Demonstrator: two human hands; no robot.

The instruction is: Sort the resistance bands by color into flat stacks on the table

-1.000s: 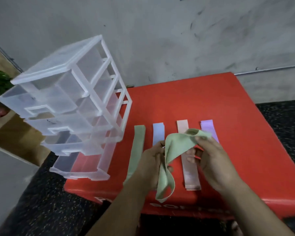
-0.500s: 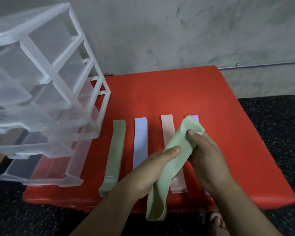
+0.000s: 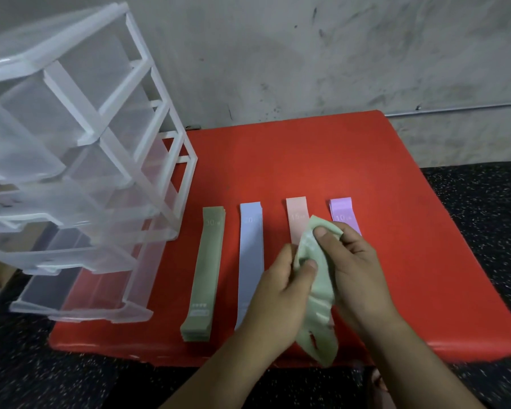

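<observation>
Both hands hold one crumpled light green band [image 3: 317,305] above the red table [image 3: 307,160], near its front edge. My left hand [image 3: 281,290] pinches the band's left side with thumb and fingers. My right hand [image 3: 354,273] grips its upper end. The band's lower end hangs past the table edge. Four flat stacks lie side by side on the table: a darker green stack [image 3: 205,270], a blue stack [image 3: 250,255], a pink stack [image 3: 297,216] and a purple stack [image 3: 341,212]. My hands hide the near parts of the pink and purple stacks.
A translucent plastic drawer unit [image 3: 80,160] stands on the table's left side, right beside the green stack. A grey wall rises behind the table. Dark speckled floor [image 3: 478,202] surrounds it. The table's far half is bare red surface.
The band was stretched out long between my hands; now it is bunched up between them, and my hands have come closer together. The view has shifted slightly.
</observation>
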